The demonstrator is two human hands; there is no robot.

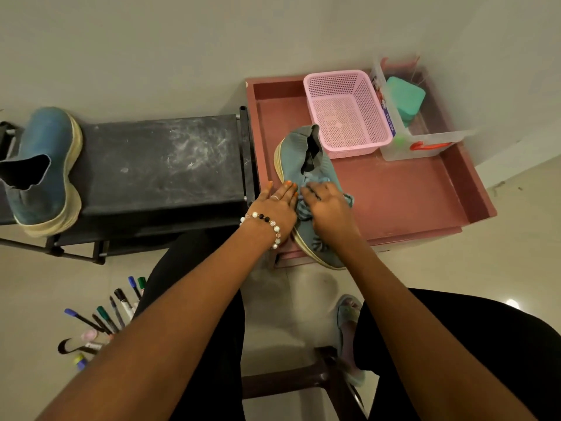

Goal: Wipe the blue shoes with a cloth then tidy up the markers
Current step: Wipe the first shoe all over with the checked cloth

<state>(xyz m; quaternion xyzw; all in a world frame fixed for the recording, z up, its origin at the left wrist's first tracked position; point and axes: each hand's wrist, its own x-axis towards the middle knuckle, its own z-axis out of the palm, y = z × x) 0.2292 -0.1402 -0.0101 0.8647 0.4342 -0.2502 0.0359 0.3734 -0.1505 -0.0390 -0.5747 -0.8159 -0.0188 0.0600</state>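
One blue shoe (299,161) lies on its side at the left front of the pink tray-topped table (403,192). My left hand (274,208) rests flat against its sole side, fingers straight. My right hand (326,205) presses a blue-grey cloth (305,208) onto the shoe's upper, fingers curled over the cloth. The other blue shoe (42,168) stands on the black rack (158,165) at the far left. Several markers (112,311) lie scattered on the floor at the lower left, partly hidden by my left arm.
A pink mesh basket (349,113) and a clear plastic box (422,141) holding a green block (405,97) stand at the back of the tray. A dark stool (303,381) is under me. A slipper (349,326) is on the floor.
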